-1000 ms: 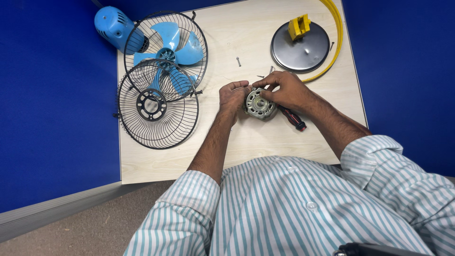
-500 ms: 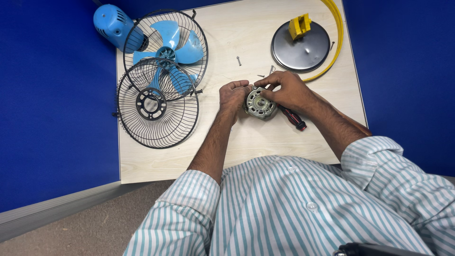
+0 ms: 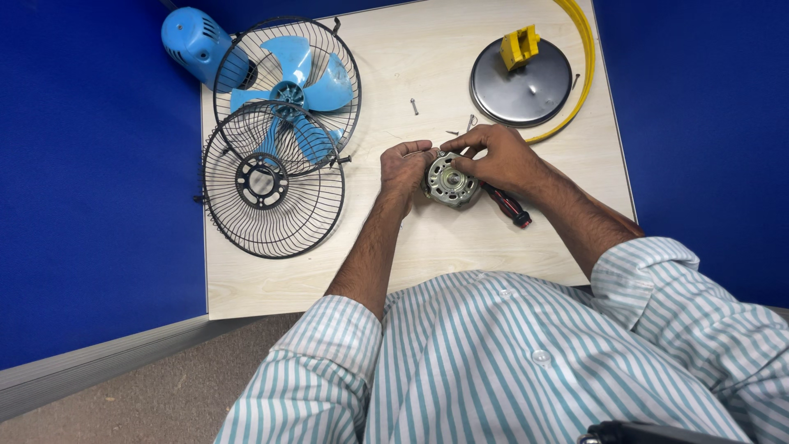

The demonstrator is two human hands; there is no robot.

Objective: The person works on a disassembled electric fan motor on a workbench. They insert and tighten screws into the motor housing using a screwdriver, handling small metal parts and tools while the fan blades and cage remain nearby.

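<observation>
Both hands clamp small fan motor [image 3: 450, 179] at counter [image 3: 271, 288] centre.
Left hand [image 3: 404, 167] closed on motor's left edge, right hand [image 3: 497, 158] closed over its top; screwdriver [image 3: 508, 205] just right of motor, loose screws [image 3: 414, 106] above. Risk: a nudge could scatter screws or roll the screwdriver off.

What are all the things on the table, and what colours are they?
fan motor: one, silver-grey, table middle, between both hands
screwdriver: one, black and red, under the right hand
wire guards: two, black, table left, overlapping
fan blade: one, blue, on the far guard
motor cover: one, blue, far left corner
round base: one, dark grey, with yellow bracket
yellow cord: one, curving round the base
screws: a few, silver, near the middle
table: one, pale wood
left hand: holding the motor
right hand: holding the motor
</observation>
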